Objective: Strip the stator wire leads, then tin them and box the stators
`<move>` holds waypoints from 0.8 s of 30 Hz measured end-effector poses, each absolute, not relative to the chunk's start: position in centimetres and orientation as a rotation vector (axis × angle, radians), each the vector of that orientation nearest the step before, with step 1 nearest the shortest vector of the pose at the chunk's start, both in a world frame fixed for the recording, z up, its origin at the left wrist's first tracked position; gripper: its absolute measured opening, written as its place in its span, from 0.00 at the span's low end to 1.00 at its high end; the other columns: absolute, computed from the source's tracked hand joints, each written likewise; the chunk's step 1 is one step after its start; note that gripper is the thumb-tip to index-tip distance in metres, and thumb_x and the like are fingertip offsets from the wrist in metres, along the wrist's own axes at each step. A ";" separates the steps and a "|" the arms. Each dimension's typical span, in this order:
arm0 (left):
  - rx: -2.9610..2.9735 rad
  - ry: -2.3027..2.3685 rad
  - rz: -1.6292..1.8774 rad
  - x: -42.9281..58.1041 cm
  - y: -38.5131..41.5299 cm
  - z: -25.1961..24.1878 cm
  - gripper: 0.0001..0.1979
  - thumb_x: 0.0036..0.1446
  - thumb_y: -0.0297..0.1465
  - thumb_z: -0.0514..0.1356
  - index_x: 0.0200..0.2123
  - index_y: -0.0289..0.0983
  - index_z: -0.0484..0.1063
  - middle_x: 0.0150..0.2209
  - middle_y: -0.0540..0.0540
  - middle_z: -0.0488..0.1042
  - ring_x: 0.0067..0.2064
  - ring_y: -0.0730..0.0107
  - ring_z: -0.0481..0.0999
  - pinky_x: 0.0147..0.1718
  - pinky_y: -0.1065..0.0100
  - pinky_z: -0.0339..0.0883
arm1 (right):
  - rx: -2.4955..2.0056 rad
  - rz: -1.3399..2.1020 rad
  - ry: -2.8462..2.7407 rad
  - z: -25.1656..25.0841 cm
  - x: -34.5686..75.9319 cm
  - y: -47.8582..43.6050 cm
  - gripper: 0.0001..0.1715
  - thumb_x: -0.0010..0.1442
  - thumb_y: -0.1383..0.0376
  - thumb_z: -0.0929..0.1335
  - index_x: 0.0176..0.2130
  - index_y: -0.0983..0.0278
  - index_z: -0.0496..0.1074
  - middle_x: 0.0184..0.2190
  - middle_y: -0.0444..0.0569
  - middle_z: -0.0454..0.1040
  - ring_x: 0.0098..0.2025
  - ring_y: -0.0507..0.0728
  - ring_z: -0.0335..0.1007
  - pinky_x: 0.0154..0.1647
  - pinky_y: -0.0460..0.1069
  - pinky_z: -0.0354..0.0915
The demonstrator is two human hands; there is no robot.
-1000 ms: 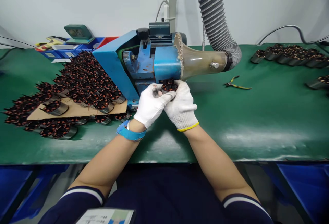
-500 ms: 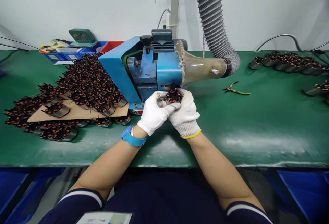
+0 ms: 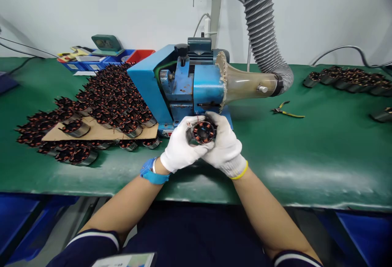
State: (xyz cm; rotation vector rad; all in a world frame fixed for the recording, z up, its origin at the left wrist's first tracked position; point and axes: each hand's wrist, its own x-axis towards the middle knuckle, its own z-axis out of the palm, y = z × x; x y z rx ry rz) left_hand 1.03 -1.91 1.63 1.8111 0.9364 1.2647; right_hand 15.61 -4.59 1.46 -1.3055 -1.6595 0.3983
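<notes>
Between my two gloved hands is a motor stator [image 3: 203,132], a round metal ring with copper windings and a dark centre, its open face turned toward me. My left hand [image 3: 183,144], in a white glove, is closed round its left side. On the right side, my right hand [image 3: 225,142], in a white glove with a yellow cuff, wraps it too. Thin wire ends stick up from the stator's top edge. Just behind the hands stands a blue belt-driven machine [image 3: 208,83] with a slot low on its front.
Many stators [image 3: 110,91] are piled at left, some on a cardboard sheet [image 3: 101,132]. A hose [image 3: 260,22] joins a clear funnel [image 3: 245,82] on the machine. Cutting pliers [image 3: 288,111] lie at right, with more stators [image 3: 352,79] beyond. Parts bins [image 3: 104,63] stand at back left.
Both hands have drawn the stator back from the machine toward me. Its open face is now tilted more toward me. The camera view has shifted slightly.
</notes>
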 end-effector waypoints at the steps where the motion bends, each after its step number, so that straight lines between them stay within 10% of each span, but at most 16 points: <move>1: 1.849 0.930 1.277 0.7 -1.8 1.5 0.33 0.42 0.34 0.71 0.53 0.37 0.66 0.52 0.39 0.73 0.52 0.56 0.76 0.55 0.56 0.70 | -1.288 0.526 -1.712 1.8 16.1 -4.5 0.53 0.45 0.56 0.75 0.65 0.59 0.55 0.56 0.56 0.69 0.55 0.64 0.71 0.57 0.58 0.69; 5: 1.933 0.889 1.348 -0.1 -1.4 1.0 0.32 0.44 0.30 0.70 0.53 0.36 0.65 0.52 0.37 0.71 0.53 0.56 0.75 0.54 0.56 0.70 | -1.055 1.108 -1.620 2.2 17.9 -3.1 0.64 0.37 0.54 0.79 0.66 0.58 0.53 0.59 0.55 0.67 0.57 0.64 0.69 0.59 0.59 0.68; 15: 2.179 0.826 1.510 0.6 -1.4 0.7 0.32 0.41 0.26 0.68 0.52 0.36 0.64 0.48 0.39 0.68 0.50 0.56 0.74 0.51 0.56 0.71 | -1.017 1.059 -1.004 1.5 16.5 -2.5 0.22 0.53 0.52 0.73 0.42 0.63 0.75 0.37 0.48 0.78 0.32 0.51 0.71 0.34 0.47 0.70; 24: 2.176 0.871 1.631 1.3 -1.5 0.5 0.29 0.40 0.26 0.68 0.47 0.38 0.63 0.48 0.40 0.70 0.51 0.58 0.75 0.50 0.56 0.71 | -0.931 0.965 -0.888 1.4 17.5 -2.0 0.12 0.57 0.55 0.67 0.30 0.61 0.70 0.26 0.42 0.72 0.29 0.51 0.72 0.37 0.50 0.74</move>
